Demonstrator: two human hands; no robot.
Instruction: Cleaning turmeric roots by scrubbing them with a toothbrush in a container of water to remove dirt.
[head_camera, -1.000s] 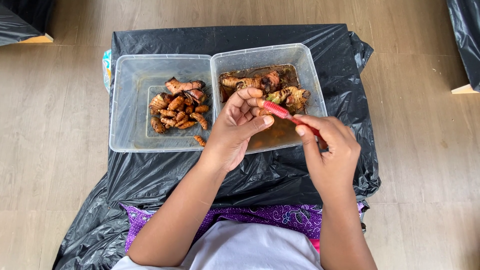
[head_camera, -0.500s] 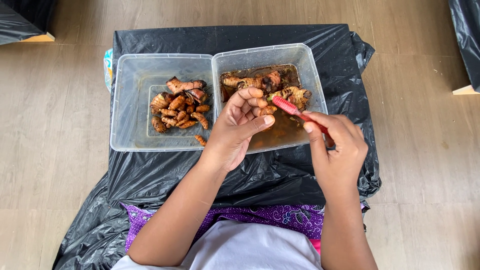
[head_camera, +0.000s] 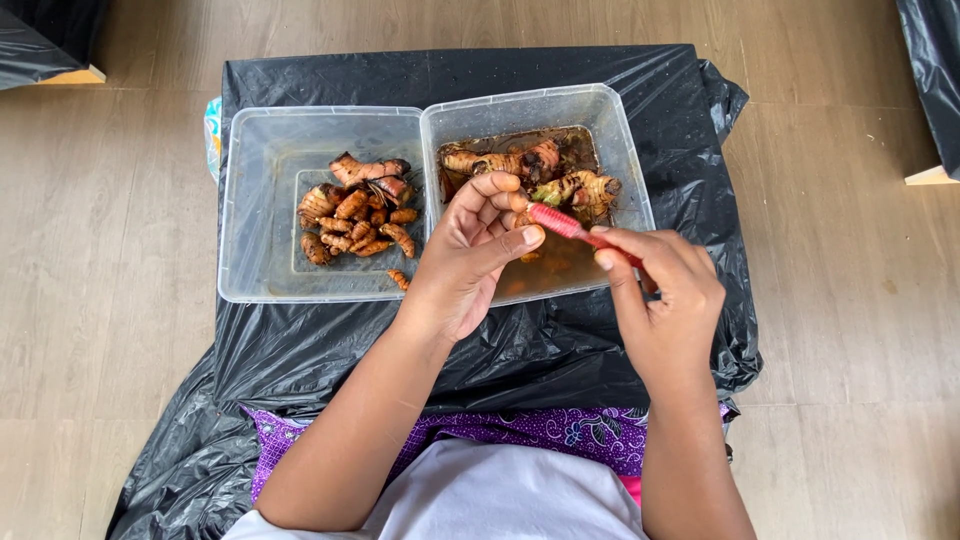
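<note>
- Pale wood-look flooring (head_camera: 100, 250) lay under a sheet of black plastic (head_camera: 600, 330) spread in front of the seated person, whose purple patterned cloth (head_camera: 560, 432) showed at the 6 o'clock edge of the view
- The left hand (head_camera: 462, 262) was cupped over the near edge of the right-hand clear tub (head_camera: 625, 140), fingers curled and thumb pressed in on a small brown root piece; the piece itself was mostly hidden by the fingers
- The right hand (head_camera: 665, 300) was closed around the handle of a red brush (head_camera: 572, 228), whose head touched the left fingertips at about 10 o'clock from that hand
- The two hands sat close together, joined only through the brush tip
- That tub held murky brown water and several knobbly roots (head_camera: 520, 162) at 12 o'clock from the hands
- A second clear tub (head_camera: 260, 200), touching the first on its 9 o'clock side, held a dry heap of orange-brown root pieces (head_camera: 355, 215)
- One stray root piece (head_camera: 399, 279) lay near that tub's 5 o'clock corner
- More black plastic (head_camera: 40, 30) filled the 10 o'clock corner of the room
</note>
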